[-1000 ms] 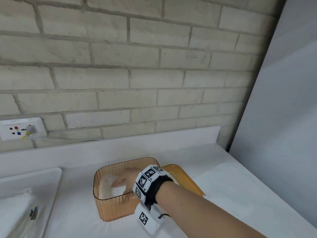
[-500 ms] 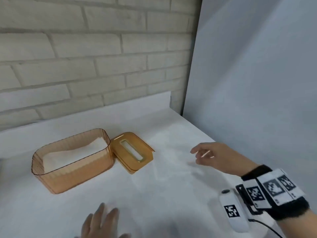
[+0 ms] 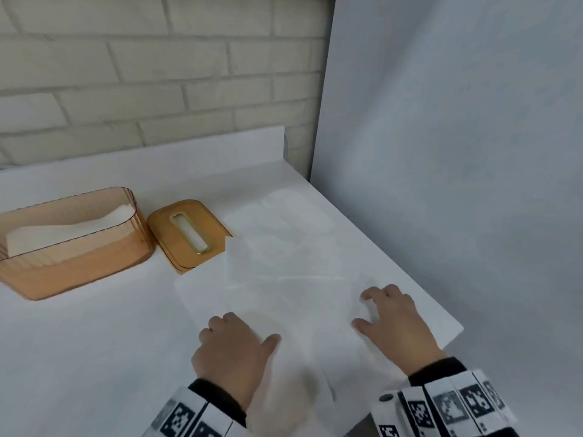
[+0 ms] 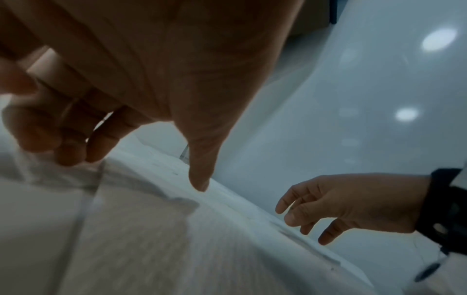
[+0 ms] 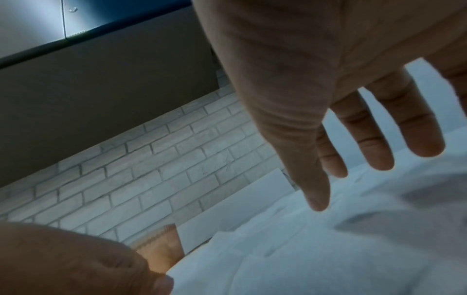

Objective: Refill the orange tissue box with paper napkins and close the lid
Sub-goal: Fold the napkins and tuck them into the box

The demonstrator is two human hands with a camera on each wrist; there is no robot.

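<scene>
The orange tissue box (image 3: 79, 263) stands lidless at the left of the white counter, with a stack of white napkins (image 3: 63, 230) inside. Its orange lid (image 3: 189, 234), with a slot in the middle, lies flat just right of the box. Loose white napkins (image 3: 284, 272) are spread on the counter in front of me. My left hand (image 3: 233, 345) rests on their near left edge, fingers bent and thumb apart, gripping nothing. My right hand (image 3: 394, 323) sits with spread, relaxed fingers on the right side of the sheets. In the left wrist view, the left hand's fingertips (image 4: 68, 157) touch the napkin.
A brick wall (image 3: 142, 74) with a low white backsplash runs behind the counter. A tall pale panel (image 3: 457, 152) closes off the right side. The counter's right edge (image 3: 454, 332) lies just beyond my right hand.
My right hand left the box and moved right to the loose napkins. My left hand came in and settled on them. The view swung right and down.
</scene>
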